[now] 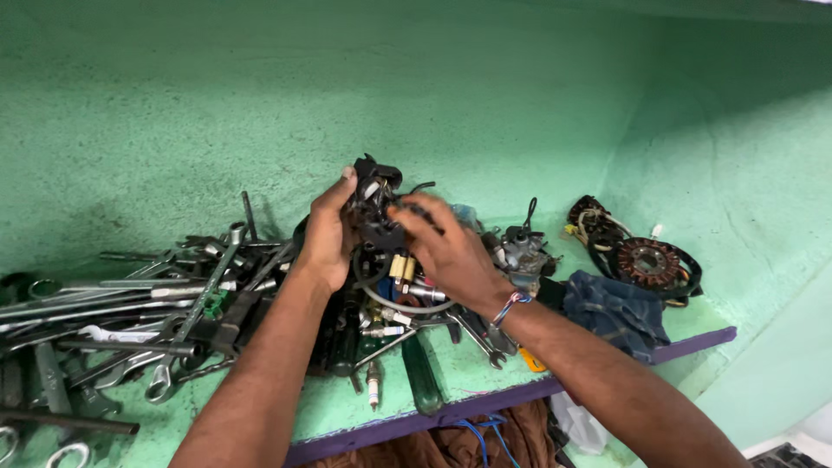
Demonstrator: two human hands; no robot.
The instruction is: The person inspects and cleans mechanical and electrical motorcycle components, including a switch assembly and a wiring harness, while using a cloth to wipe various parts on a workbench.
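Both hands clasp a black switch assembly (374, 208) held above the green shelf (468, 368), the left hand (328, 234) closed round its left side, the right hand (446, 251) pinching its right, with piled spanners (130, 312) left of the grip, a spark plug (373, 384) below and a copper-wound stator (648, 263) well to the right

The right hand (449, 251) is motion-blurred; the shelf (451, 368) and its wrenches (104, 321) are cut off at the left.

One stator coil (648, 262), one blue cloth (617, 310), one spark plug (373, 384).
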